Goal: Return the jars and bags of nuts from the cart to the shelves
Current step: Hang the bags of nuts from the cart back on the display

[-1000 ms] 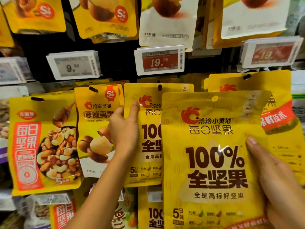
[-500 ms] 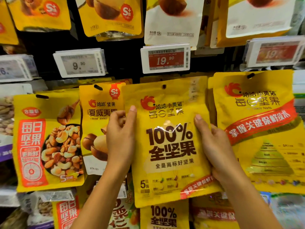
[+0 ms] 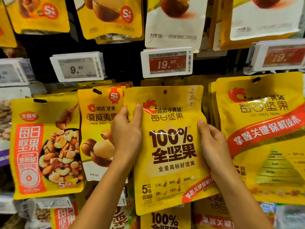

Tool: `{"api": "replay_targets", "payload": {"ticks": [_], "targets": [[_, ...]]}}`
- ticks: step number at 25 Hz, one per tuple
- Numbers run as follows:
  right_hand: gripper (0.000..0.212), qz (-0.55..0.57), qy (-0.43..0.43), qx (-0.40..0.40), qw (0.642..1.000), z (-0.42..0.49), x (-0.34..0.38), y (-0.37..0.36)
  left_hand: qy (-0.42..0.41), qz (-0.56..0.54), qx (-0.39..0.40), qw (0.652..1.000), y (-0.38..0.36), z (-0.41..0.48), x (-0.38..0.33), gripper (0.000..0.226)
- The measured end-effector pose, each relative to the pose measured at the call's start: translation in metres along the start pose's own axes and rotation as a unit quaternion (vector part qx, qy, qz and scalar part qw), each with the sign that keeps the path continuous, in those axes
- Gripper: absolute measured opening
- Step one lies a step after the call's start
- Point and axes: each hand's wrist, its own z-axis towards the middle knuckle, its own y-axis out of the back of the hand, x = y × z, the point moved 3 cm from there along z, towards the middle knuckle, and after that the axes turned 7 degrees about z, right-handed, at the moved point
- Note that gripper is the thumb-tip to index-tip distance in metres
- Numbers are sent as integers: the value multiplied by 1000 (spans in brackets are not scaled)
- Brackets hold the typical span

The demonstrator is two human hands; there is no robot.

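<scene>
Yellow nut bag (image 3: 171, 146) sits at frame centre, upright against the hanging display, directly below the red 19.90 price tag (image 3: 166, 62). Left hand (image 3: 127, 131) grips its upper left edge, thumb on the front; right hand (image 3: 212, 146) grips its right edge likewise. Macadamia bag (image 3: 97, 129) hangs just left.

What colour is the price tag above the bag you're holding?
The price tag is red, white-framed; head view.
</scene>
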Motion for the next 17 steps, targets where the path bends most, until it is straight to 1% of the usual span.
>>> {"api": "replay_targets", "payload": {"ticks": [5,9,11,14,17], "targets": [[32,5,-11,-5,1000,4,3,5,10,-4,-2,1000,-7,6,-4,27],[34,-2,-16,23,1000,6,4,3,45,-4,-21,999,-4,6,5,27],[34,1,-21,38,999,8,8,1,49,-5,-24,998,-2,9,5,26],[35,20,-22,44,999,14,18,-3,31,-5,-4,999,-2,14,-1,25],[39,33,15,20,999,21,32,-10,25,-12,17,999,-3,17,-4,24]]}}
